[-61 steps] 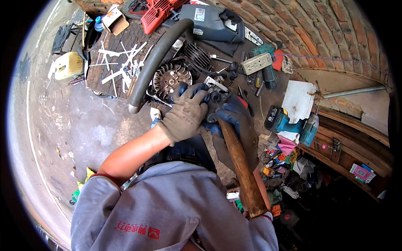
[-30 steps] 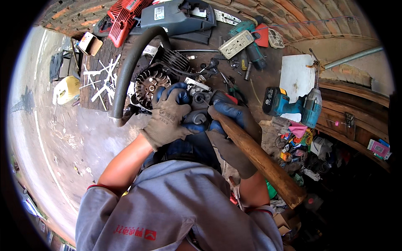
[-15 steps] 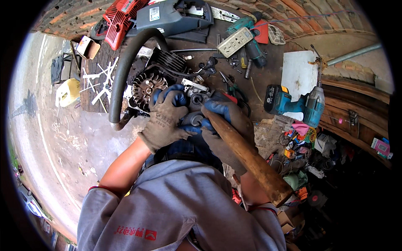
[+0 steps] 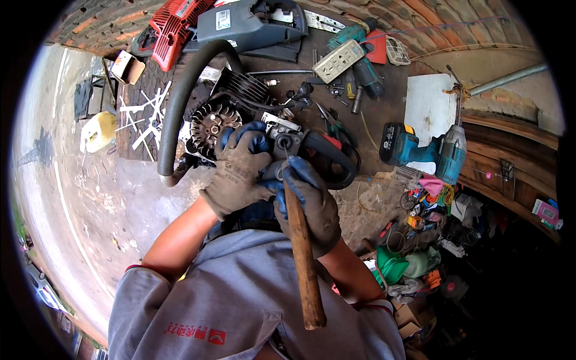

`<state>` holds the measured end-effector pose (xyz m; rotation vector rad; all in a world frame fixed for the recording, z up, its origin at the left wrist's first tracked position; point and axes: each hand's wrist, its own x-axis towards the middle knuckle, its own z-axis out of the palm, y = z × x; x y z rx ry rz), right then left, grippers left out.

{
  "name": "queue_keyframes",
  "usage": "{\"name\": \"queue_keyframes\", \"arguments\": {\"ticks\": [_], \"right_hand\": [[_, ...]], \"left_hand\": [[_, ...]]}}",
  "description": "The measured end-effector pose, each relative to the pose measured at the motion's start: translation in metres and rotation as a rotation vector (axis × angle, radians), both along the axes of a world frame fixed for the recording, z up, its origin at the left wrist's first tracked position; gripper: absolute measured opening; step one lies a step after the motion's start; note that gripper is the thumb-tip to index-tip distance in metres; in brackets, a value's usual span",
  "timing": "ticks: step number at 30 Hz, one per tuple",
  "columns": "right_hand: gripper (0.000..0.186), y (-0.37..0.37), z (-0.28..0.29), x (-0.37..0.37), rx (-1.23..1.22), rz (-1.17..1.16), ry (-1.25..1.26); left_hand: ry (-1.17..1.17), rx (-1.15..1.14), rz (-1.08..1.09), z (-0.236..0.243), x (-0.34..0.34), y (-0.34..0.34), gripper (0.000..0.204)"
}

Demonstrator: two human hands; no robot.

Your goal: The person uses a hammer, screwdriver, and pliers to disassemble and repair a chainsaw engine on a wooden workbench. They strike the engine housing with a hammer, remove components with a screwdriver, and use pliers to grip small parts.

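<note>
A partly stripped chainsaw (image 4: pixel 288 142) lies at the near edge of the bench, its finned flywheel (image 4: pixel 215 125) and cylinder (image 4: pixel 246 87) exposed. My gloved left hand (image 4: pixel 239 168) curls around its casing just right of the flywheel. In my gloved right hand (image 4: pixel 312 207) is a tool with a long wooden handle (image 4: pixel 306 270), whose thick end points back toward my body. A thin metal part shows above my right fingers, by a round opening in the casing; my fingers hide most of the tool's working end. The curved tubular handle (image 4: pixel 174 114) arches up at left.
Behind the chainsaw lie a red cover (image 4: pixel 171 39), a grey cover (image 4: pixel 249 27) and a power strip (image 4: pixel 339 61). Pliers (image 4: pixel 331 123), a socket (image 4: pixel 356 101) and small parts lie to the right. A teal cordless impact wrench (image 4: pixel 423 147) is farther right, above a cluttered heap.
My right hand has moved down and left, swinging the wooden handle from pointing lower right to nearly straight toward me. The chainsaw's rear handle now shows. My left hand stays put.
</note>
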<state>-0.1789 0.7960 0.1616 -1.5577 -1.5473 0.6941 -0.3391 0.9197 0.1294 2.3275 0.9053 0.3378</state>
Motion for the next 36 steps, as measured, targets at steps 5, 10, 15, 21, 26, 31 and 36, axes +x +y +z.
{"name": "queue_keyframes", "arguments": {"ticks": [5, 10, 15, 21, 26, 31, 36], "right_hand": [[0.048, 0.003, 0.001, -0.002, 0.113, -0.101, -0.039], [0.039, 0.005, 0.035, 0.009, -0.376, -0.54, 0.915], [0.034, 0.019, 0.039, 0.022, -0.039, -0.223, 0.16], [0.038, 0.03, 0.042, 0.027, -0.057, -0.101, 0.034], [0.041, 0.042, 0.04, 0.029, -0.011, -0.044, -0.093], [0.043, 0.053, 0.046, 0.042, -0.125, 0.1, -0.159], [0.049, 0.03, 0.035, 0.029, -0.157, 0.071, -0.191]], "left_hand": [[-0.001, 0.022, -0.014, 0.0, 0.001, 0.001, 0.055], [0.008, 0.027, -0.016, -0.002, -0.002, 0.001, 0.058], [0.005, 0.03, 0.002, -0.003, -0.001, -0.002, 0.06], [0.015, -0.012, 0.005, 0.001, 0.001, 0.0, 0.061], [0.008, -0.006, 0.001, 0.003, 0.002, 0.001, 0.059], [-0.063, -0.02, 0.029, -0.003, -0.001, -0.001, 0.056], [-0.047, 0.006, 0.009, -0.004, 0.001, 0.0, 0.055]]}}
